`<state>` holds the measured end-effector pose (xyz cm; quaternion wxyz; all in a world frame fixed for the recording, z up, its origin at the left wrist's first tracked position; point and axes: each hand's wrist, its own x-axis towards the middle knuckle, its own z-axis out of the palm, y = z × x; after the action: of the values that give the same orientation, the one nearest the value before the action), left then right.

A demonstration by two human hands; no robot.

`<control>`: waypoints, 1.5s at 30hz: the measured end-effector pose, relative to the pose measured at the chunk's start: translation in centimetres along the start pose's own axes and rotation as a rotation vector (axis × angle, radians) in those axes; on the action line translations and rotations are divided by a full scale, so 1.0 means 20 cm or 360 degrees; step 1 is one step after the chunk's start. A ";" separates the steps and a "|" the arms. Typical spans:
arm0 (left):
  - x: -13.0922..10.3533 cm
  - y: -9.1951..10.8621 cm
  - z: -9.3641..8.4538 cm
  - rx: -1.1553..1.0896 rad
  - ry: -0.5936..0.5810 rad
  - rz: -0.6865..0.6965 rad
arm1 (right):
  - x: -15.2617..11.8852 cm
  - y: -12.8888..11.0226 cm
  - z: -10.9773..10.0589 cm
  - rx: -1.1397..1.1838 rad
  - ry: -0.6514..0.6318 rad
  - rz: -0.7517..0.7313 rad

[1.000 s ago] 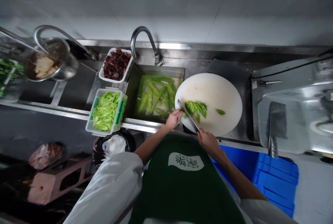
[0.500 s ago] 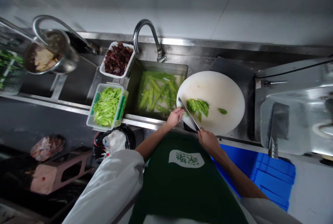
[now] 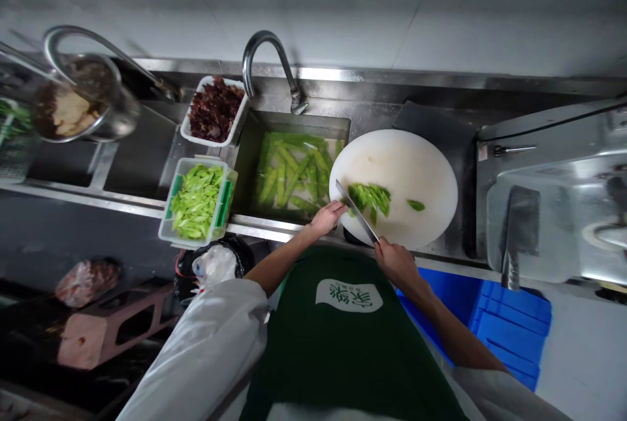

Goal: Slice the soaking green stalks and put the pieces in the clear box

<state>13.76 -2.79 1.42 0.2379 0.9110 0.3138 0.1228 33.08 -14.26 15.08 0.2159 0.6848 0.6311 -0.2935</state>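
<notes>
My right hand grips the handle of a kitchen knife, whose blade lies slantwise over the left part of a white oval cutting board. My left hand is closed at the board's left edge, its fingertips close to the blade. A trace of green shows by those fingers, apparently the end of a green stalk mostly hidden by hand and blade. Right of the blade lies a small heap of slanted green slices. One loose slice rests apart from them.
Green stalks lie in a water-filled sink under a curved tap. Left of it stand a tub of pale green slices and a tub of dark red-brown pieces. A cleaver lies at right, above blue crates.
The view has shifted slightly, moving the scene left and a little up. The left fingers look somewhat straighter; the knife stays in nearly the same place over the board.
</notes>
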 end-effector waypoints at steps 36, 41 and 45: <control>-0.03 -0.04 0.06 -0.0028 0.0129 0.0086 | 0.08 -0.01 0.00 0.0051 -0.0022 -0.0074; -0.03 -0.04 0.05 -0.0052 0.0122 0.0103 | 0.02 0.04 -0.04 0.0024 0.0000 -0.0096; -0.04 -0.05 0.07 -0.0085 0.0175 0.0099 | 0.04 0.04 -0.01 0.0022 -0.0023 -0.0097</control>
<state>13.22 -3.06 -0.24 0.2407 0.9055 0.2944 0.1885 33.90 -13.63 14.65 0.2067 0.6645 0.6481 -0.3093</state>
